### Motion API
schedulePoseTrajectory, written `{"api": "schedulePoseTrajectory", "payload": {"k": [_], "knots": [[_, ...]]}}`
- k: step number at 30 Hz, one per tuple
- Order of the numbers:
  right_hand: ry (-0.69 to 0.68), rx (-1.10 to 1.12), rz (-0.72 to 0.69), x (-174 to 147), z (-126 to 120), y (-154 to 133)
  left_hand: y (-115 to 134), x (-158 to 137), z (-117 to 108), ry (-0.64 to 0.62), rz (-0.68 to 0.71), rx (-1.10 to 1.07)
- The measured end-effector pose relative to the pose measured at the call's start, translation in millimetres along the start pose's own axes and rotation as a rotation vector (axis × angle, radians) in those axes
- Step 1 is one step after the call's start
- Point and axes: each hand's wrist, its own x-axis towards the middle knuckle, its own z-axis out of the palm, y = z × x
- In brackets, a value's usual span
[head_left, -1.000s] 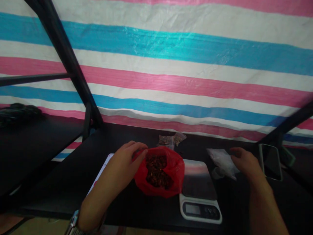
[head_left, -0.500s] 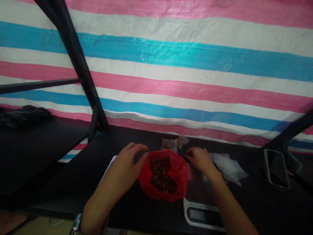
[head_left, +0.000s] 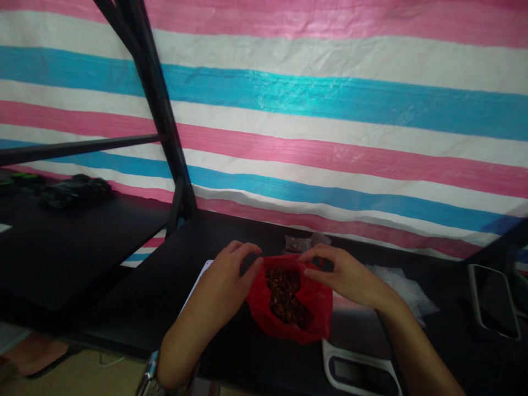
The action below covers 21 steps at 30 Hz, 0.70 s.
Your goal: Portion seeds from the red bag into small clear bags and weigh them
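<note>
Whether the left hand (head_left: 233, 280) and right hand (head_left: 350, 275) grip the red bag (head_left: 319, 302) cannot be told. The right forearm (head_left: 412, 341) covers part of the scale (head_left: 358, 330); its display (head_left: 355, 373) is unreadable. The left forearm (head_left: 192, 333) hides most of a white flat thing (head_left: 197, 284). The bottom edge crops the wristwatch (head_left: 150, 377). The dark bundle (head_left: 76, 191) is blurred.
</note>
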Motion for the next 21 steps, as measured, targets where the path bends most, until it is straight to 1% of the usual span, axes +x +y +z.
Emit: {"api": "schedulePoseTrajectory", "payload": {"k": [2,4,5,7,11,13,15,18,21], "knots": [[0.014,-0.014,0.017,9.9,-2.0,1.6,-0.1,-1.0,-1.6,0.002,0.005,-0.005],[0.062,-0.128,0.127,24.9,-3.0,13.5,-0.1,-2.4,-4.1,0.016,0.006,-0.019],[0.081,-0.233,0.218,33.2,-2.6,22.1,0.1,-3.2,-5.5,0.022,0.006,-0.025],[0.089,-0.353,0.336,48.2,0.7,41.1,0.3,-4.6,-8.1,0.032,0.011,-0.035],[0.098,-0.454,0.477,64.2,13.3,71.1,0.7,-5.8,-11.7,0.055,0.021,-0.044],[0.095,-0.467,0.496,66.6,18.6,78.0,1.0,-5.7,-12.5,0.057,0.012,-0.041],[0.08,-0.461,0.482,67.7,21.3,80.2,1.1,-5.4,-12.9,0.048,-0.002,-0.048],[0.064,-0.456,0.444,67.9,21.4,79.2,0.5,-4.8,-12.9,0.041,-0.008,-0.069],[0.079,-0.502,0.424,67.4,22.4,76.7,0.8,-4.2,-12.2,0.041,0.007,-0.08]]}}
